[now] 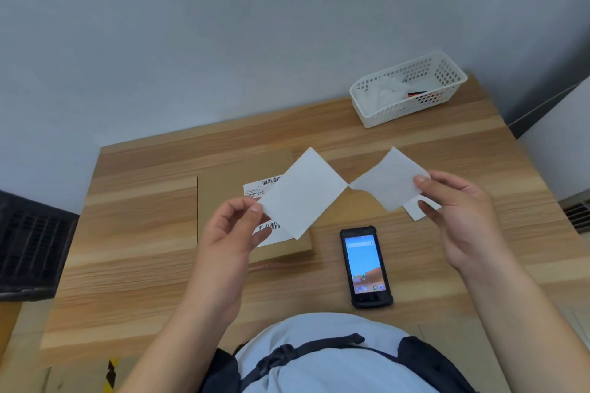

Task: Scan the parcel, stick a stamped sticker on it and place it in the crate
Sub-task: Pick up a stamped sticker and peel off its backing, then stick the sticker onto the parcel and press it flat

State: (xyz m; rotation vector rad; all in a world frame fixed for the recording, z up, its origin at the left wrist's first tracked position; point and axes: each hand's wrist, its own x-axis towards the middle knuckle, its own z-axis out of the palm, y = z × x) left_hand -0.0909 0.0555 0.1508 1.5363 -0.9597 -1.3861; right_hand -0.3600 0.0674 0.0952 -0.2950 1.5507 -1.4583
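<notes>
A flat brown cardboard parcel (pixel 230 175) with a barcoded shipping label (pixel 258 190) lies on the wooden table (pixel 137 233). Above it, my left hand (pixel 233 233) pinches the lower corner of a blank white sticker (pixel 301 193). My right hand (pixel 463 217) pinches a second white sheet (pixel 388 182), the backing paper, with more white paper behind it. The two sheets touch only at one corner between my hands. A black handheld scanner phone (pixel 364 266) lies screen up, lit, to the right of the parcel.
A white perforated plastic basket (pixel 408 89) holding small items stands at the table's back right corner, by the wall. A dark slatted crate (pixel 32 246) sits off the table's left edge. Bare table lies at the left and front.
</notes>
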